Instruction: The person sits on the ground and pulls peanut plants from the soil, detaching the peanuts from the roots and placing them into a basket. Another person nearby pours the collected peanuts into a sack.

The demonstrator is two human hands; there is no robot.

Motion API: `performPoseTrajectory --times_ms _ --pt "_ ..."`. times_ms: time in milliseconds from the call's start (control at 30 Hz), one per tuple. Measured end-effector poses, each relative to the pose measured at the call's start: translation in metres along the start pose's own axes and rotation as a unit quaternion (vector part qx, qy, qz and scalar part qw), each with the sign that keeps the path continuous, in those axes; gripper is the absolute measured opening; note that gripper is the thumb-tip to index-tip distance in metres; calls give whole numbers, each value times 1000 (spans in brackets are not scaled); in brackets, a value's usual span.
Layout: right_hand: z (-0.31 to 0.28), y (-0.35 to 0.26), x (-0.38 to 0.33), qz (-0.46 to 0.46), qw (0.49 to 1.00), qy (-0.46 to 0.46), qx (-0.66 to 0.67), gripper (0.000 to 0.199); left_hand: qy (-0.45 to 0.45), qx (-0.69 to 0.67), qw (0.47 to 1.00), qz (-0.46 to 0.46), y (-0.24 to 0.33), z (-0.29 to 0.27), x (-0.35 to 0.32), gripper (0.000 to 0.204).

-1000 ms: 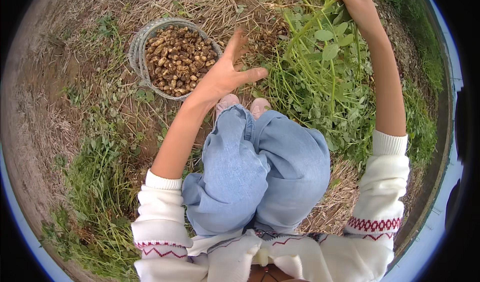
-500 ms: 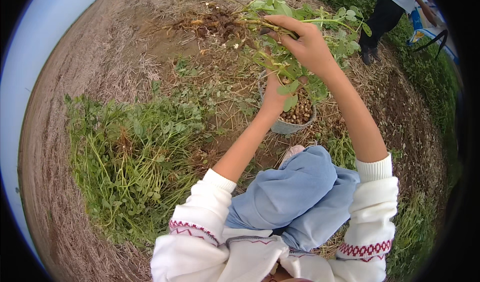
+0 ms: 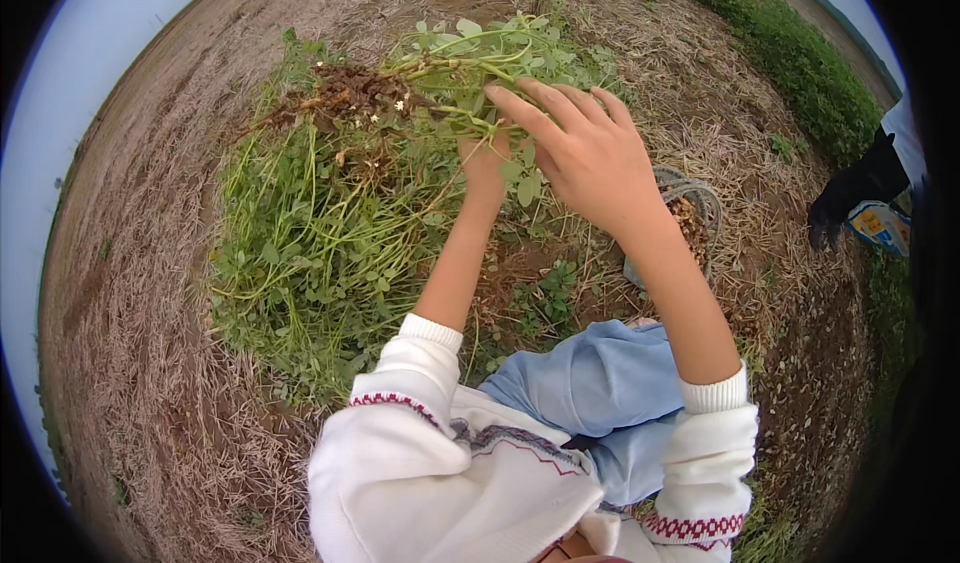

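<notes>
An uprooted peanut plant (image 3: 362, 94) is held up ahead of me, its brown, soil-caked roots pointing left and its leafy stems right. My left hand (image 3: 488, 163) is closed on the stems from below; leaves partly hide its fingers. Against the stems from above rests my right hand (image 3: 585, 153), with fingers spread and not wrapped round them. Beneath the held plant, on the left, lies a heap of pulled green plants (image 3: 320, 253). Beyond my right forearm stands a grey bucket (image 3: 714, 206) holding picked peanuts (image 3: 690, 228), partly covered by that arm.
Dry straw and stubble (image 3: 140, 363) cover the ground around me. At the right edge, another person's dark-clothed leg (image 3: 860, 188) shows beside a blue and yellow bag (image 3: 880, 225). A green strip of plants (image 3: 790, 53) runs along the far right.
Both hands and the plant have moved left, over the heap. My right fingers have loosened from the stems and spread. The view has turned left, so the bucket now appears farther right.
</notes>
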State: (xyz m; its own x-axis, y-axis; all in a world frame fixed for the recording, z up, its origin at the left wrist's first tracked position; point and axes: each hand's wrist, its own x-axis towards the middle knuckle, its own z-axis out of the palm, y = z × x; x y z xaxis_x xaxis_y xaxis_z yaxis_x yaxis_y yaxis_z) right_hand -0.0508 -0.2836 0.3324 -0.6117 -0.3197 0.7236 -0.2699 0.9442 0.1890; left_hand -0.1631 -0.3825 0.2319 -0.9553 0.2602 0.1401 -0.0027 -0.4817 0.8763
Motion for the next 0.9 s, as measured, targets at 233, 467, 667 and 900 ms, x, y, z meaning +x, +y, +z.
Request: performPoseTrajectory --times_ms 233,467,667,900 --pt "-25 38 -129 33 989 -142 19 36 76 316 922 213 91 -138 33 30" --pt "-85 101 -297 290 930 -222 36 26 243 31 930 275 173 -279 9 34" --pt "-137 115 -411 491 844 -209 63 28 491 186 833 -172 158 -349 -51 49" --pt "-171 122 -474 550 800 -234 54 30 311 807 436 -249 194 -351 -105 30"
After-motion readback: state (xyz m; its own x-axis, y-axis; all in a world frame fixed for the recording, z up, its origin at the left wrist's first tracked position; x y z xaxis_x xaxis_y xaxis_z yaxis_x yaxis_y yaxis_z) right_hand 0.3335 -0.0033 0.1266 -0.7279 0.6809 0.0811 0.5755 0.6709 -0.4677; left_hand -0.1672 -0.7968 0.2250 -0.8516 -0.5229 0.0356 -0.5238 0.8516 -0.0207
